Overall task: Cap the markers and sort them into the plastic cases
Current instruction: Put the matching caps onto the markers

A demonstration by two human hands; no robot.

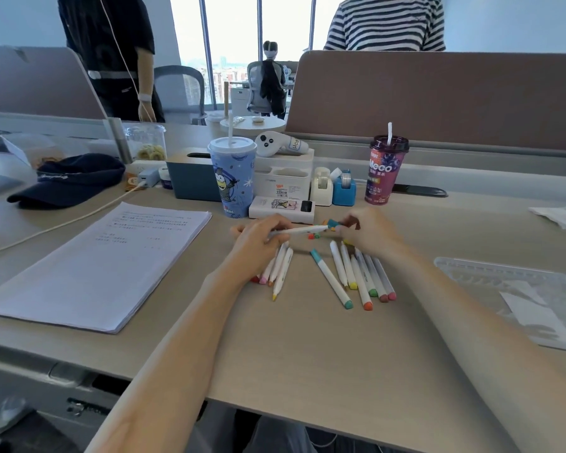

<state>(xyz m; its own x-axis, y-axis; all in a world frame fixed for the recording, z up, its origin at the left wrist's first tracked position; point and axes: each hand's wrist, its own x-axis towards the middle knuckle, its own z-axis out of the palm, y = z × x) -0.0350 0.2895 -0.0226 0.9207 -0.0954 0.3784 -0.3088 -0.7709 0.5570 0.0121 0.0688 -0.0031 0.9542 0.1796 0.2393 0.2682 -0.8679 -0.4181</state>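
Head view: with our left hand [258,243] gripping the marker [299,231] and right hand [370,233] pinching the cap [334,223], we should press it on straight.

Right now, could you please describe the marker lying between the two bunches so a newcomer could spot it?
On the beige desk, in front of the blue cartoon cup, white markers lie in a left bunch and a right bunch. Between them lies one slanted marker; unlike its neighbours, it is teal at both ends.
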